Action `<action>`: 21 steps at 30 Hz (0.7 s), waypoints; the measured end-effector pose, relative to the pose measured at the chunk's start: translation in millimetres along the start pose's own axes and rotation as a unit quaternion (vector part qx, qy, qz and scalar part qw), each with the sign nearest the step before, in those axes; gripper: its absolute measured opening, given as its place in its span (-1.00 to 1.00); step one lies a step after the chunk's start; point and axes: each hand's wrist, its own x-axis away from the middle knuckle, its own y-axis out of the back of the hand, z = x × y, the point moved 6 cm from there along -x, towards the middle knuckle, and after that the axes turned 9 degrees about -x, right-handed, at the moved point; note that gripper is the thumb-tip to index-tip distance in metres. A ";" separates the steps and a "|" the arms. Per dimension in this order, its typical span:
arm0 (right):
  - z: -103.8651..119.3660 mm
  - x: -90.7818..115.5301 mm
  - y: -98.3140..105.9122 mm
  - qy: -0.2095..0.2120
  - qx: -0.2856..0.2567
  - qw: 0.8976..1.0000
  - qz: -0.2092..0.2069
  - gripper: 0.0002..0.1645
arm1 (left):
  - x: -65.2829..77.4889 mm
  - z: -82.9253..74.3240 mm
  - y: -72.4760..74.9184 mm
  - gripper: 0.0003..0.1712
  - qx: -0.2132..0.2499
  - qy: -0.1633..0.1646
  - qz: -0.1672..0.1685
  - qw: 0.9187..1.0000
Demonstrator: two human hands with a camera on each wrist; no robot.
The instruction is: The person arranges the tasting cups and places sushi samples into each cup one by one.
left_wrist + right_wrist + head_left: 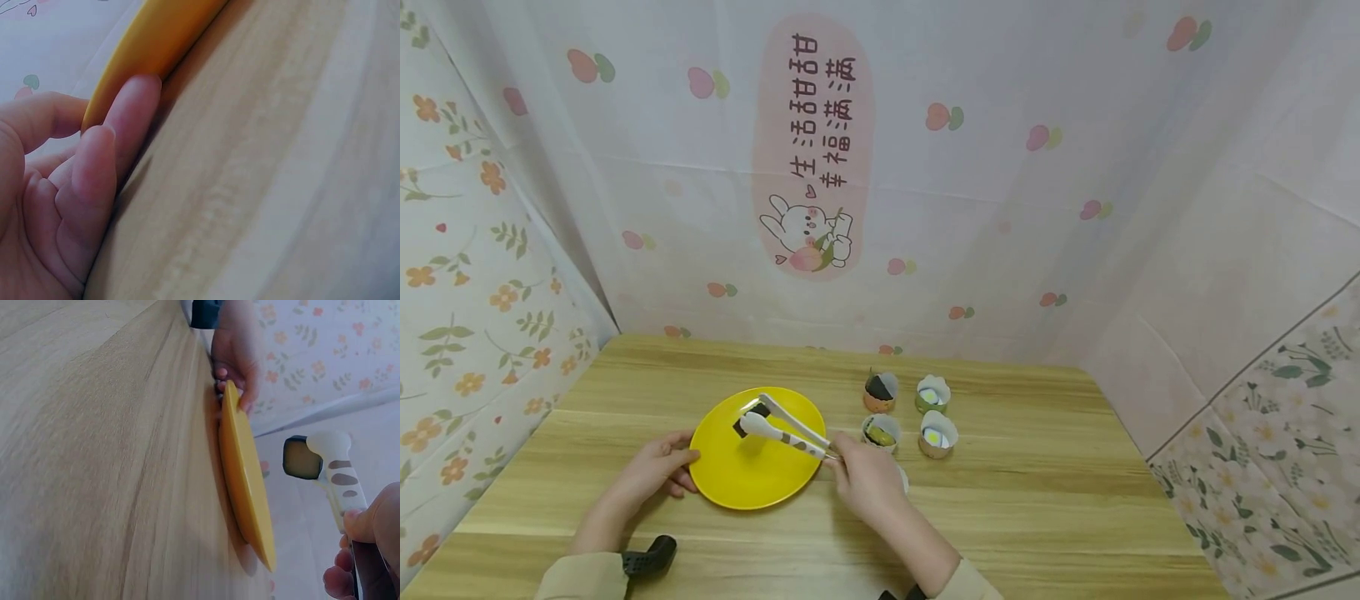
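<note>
My left hand pinches the near-left rim of a yellow plate, thumb above and fingers beneath, as the left wrist view also shows. My right hand grips a pair of white tongs with brown spots and rounded tips, reaching over the plate from the right. Between the tips is a small blocky piece with a black rim and a tan face, which looks like a sushi roll. In the right wrist view it hangs clear of the plate. The head view shows its dark sides, partly covered by the tongs.
Right of the plate stand several paper cups: an orange one with a black-and-white piece, one with a green piece, and two with white-and-yellow pieces. Another cup is mostly hidden behind my right hand. Curtains surround the wooden table.
</note>
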 end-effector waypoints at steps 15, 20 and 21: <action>-3.1 12.8 18.6 0.010 -0.042 0.999 -0.003 -0.86 | 0.1 -0.9 -0.1 -0.30 0.011 0.002 0.001 1.000; -8.1 17.2 22.7 0.015 -0.048 0.999 -0.009 -0.84 | 0.1 -0.4 0.4 -0.29 0.010 -0.004 0.001 1.000; -9.2 18.1 23.5 0.016 -0.049 0.999 -0.010 -0.84 | 0.1 -0.4 0.7 -0.30 0.009 -0.005 0.000 1.000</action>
